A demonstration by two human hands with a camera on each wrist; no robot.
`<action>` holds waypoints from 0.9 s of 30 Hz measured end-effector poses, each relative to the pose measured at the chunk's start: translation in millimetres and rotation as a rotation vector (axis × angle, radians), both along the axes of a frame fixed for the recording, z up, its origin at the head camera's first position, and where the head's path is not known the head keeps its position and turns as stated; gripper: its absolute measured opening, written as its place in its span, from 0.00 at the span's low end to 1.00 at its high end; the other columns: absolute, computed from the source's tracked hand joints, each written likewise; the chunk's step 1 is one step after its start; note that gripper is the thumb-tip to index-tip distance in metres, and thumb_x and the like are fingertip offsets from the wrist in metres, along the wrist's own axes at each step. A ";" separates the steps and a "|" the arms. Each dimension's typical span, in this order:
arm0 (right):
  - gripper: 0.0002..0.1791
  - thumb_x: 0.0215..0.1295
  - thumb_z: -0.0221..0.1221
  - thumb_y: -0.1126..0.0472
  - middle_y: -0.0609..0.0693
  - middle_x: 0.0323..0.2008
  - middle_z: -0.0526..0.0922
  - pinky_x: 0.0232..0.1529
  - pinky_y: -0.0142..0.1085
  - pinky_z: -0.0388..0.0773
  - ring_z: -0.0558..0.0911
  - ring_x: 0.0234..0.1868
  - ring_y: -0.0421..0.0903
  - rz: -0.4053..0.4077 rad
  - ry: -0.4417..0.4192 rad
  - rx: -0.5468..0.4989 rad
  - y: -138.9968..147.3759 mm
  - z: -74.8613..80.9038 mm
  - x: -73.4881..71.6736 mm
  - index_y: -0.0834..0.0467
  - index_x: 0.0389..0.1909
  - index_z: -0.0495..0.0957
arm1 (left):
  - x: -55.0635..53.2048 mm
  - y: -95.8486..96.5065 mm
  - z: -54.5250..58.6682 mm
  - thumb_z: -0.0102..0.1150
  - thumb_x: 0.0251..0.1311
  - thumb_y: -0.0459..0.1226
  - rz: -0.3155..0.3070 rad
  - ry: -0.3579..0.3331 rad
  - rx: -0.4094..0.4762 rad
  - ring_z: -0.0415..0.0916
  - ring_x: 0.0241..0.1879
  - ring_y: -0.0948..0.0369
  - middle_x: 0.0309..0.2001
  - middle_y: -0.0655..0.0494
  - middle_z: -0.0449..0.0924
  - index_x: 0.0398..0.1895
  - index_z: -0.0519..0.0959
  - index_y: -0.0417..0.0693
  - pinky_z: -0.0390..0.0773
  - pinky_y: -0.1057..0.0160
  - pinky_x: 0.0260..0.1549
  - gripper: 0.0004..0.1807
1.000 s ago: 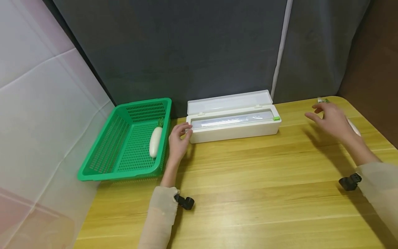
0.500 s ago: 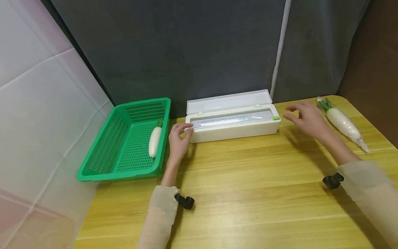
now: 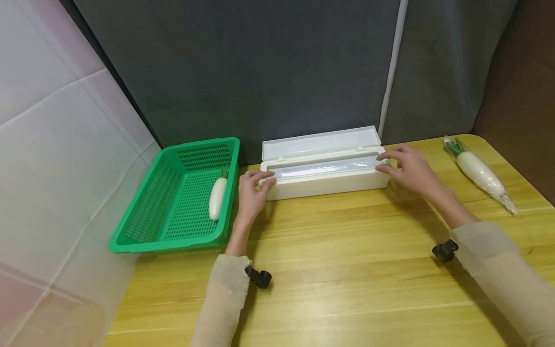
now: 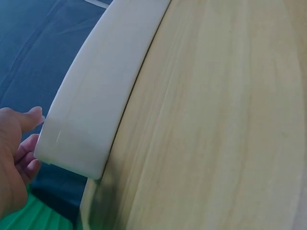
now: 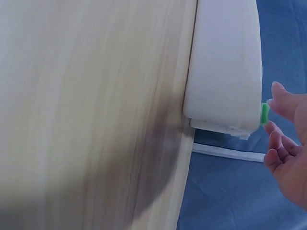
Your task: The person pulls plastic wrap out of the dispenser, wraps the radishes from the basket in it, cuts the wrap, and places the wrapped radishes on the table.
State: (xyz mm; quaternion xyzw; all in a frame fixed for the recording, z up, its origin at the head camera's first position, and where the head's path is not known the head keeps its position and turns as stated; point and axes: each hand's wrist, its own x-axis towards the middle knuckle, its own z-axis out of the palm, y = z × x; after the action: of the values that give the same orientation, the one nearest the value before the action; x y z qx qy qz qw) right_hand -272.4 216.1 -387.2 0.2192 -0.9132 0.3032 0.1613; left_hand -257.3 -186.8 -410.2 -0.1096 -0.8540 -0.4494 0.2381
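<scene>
Box (image 3: pixel 327 185) of clear film (image 3: pixel 325 167) lies between left hand (image 3: pixel 252 193) and right hand (image 3: pixel 411 170), thumbs and forefingers parted at its ends.

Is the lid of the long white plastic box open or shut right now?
Open: the white rectangular lid stands raised behind the long white plastic box, and the shiny translucent film inside shows.
</scene>
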 end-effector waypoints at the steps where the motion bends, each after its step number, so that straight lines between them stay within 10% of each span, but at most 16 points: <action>1: 0.13 0.66 0.68 0.60 0.64 0.47 0.78 0.35 0.45 0.67 0.72 0.35 0.56 -0.002 -0.014 0.001 -0.6 -1.4 -0.7 0.63 0.47 0.85 | -0.5 0.3 0.4 0.69 0.62 0.34 -0.003 -0.004 -0.009 0.67 0.51 0.45 0.46 0.40 0.78 0.43 0.88 0.38 0.65 0.48 0.51 0.09; 27: 0.06 0.65 0.67 0.67 0.64 0.44 0.79 0.47 0.55 0.75 0.77 0.45 0.60 -0.058 0.008 -0.014 -12.9 -6.2 -6.4 0.68 0.37 0.87 | -9.0 3.2 8.4 0.70 0.61 0.34 0.069 -0.011 -0.096 0.74 0.44 0.44 0.35 0.41 0.81 0.32 0.88 0.35 0.67 0.46 0.54 0.08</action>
State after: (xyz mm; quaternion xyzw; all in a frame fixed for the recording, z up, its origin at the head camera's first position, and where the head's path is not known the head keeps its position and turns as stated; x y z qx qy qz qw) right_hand -278.8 203.2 -393.4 0.1927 -0.9163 0.3041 0.1753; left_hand -266.3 -183.5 -401.9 -0.0886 -0.8792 -0.4001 0.2432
